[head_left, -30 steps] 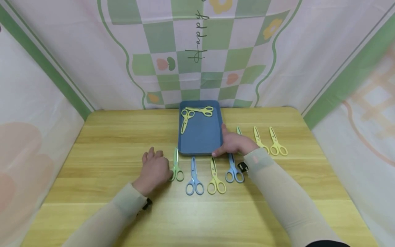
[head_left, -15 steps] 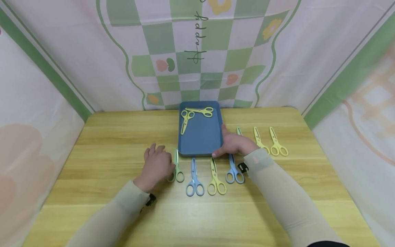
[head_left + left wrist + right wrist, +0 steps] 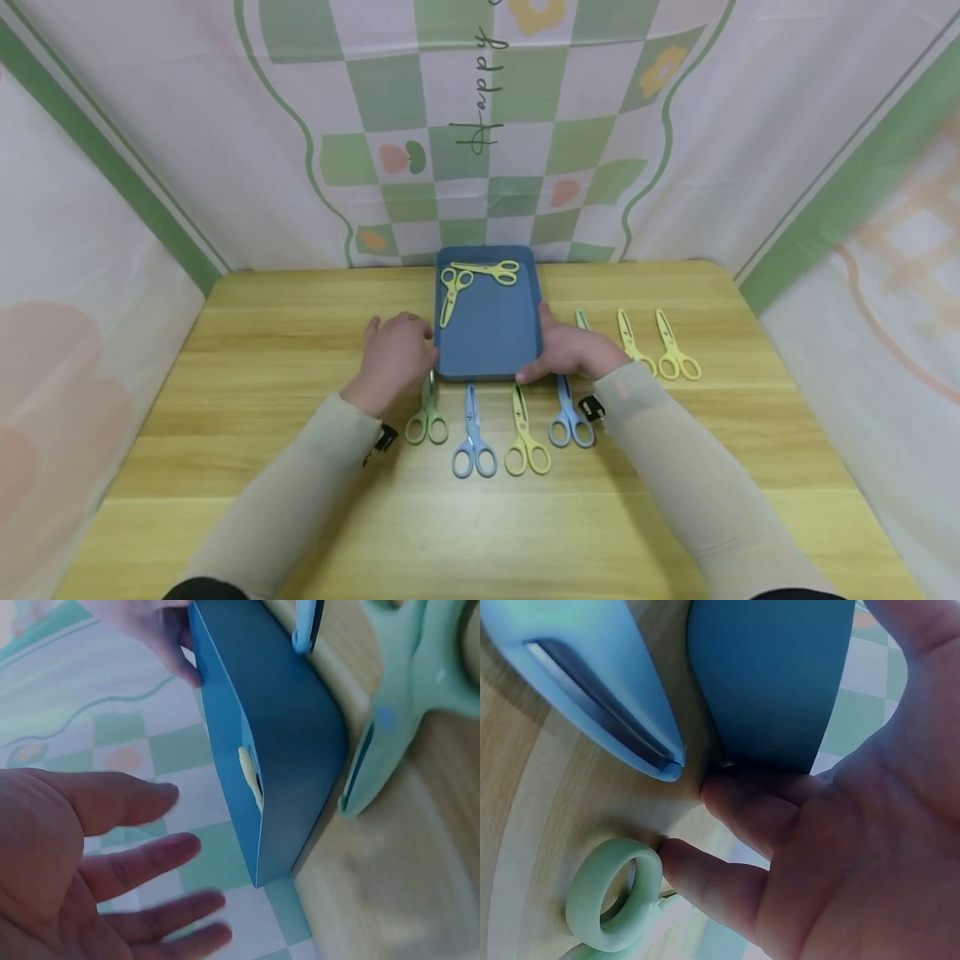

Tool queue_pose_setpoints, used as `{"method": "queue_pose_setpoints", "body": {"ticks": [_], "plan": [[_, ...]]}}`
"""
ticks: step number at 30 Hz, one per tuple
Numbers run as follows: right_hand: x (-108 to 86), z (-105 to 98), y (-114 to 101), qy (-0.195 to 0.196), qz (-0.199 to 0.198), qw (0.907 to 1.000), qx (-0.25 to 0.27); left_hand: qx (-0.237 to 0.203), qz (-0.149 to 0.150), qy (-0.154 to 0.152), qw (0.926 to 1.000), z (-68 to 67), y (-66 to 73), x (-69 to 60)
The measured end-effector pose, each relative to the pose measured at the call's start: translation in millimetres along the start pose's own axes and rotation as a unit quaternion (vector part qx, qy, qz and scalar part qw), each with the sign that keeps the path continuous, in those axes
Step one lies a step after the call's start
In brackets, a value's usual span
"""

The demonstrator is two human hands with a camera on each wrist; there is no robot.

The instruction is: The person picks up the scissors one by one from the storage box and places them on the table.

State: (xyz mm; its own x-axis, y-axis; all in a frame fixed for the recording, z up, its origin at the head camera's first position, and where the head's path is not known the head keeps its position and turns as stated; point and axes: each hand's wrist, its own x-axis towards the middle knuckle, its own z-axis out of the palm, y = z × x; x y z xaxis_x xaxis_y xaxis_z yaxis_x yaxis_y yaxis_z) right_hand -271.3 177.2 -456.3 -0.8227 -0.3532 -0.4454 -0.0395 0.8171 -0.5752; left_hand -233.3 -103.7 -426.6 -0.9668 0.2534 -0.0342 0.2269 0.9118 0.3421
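Note:
My left hand (image 3: 395,357) hovers by the left front corner of the blue tray (image 3: 491,350), just beyond the green scissors (image 3: 427,421). In the left wrist view its fingers spread apart and hold nothing. At the tray's right front corner my right hand (image 3: 573,346) grips the wall, thumb at the front and fingers along the right side; the right wrist view shows fingertips (image 3: 724,796) low against the tray. Two yellow scissors lie inside, one upright-lying (image 3: 453,293) and one crosswise (image 3: 491,269). Part of a green pair (image 3: 581,317) is hidden behind the right hand.
In front of the tray, blue scissors (image 3: 472,437), yellow scissors (image 3: 525,437) and another blue pair (image 3: 568,421) lie in a row. Two yellow pairs, nearer (image 3: 630,337) and farther (image 3: 670,346), rest on the wooden table (image 3: 480,533) to the right. Patterned cloth (image 3: 450,200) hangs behind.
My left hand has moved forward and right, from beside the green scissors' handles to the tray's left front corner. The right hand, tray and scissors have stayed put.

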Motion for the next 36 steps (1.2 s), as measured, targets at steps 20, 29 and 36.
{"method": "queue_pose_setpoints", "body": {"ticks": [20,29,36], "plan": [[-1.0,-1.9,-1.7,-0.001,-0.006,1.0000,-0.006,0.119,0.073,-0.131,0.9814,22.1,23.0,98.5],[-0.1,1.1,-3.6,0.003,-0.007,0.9999,-0.007,0.132,0.027,-0.198,0.9709,27.7,28.6,105.8],[-0.9,0.3,-2.6,0.004,-0.004,1.0000,0.001,0.125,0.027,-0.199,0.9715,29.3,32.6,104.4]]}}
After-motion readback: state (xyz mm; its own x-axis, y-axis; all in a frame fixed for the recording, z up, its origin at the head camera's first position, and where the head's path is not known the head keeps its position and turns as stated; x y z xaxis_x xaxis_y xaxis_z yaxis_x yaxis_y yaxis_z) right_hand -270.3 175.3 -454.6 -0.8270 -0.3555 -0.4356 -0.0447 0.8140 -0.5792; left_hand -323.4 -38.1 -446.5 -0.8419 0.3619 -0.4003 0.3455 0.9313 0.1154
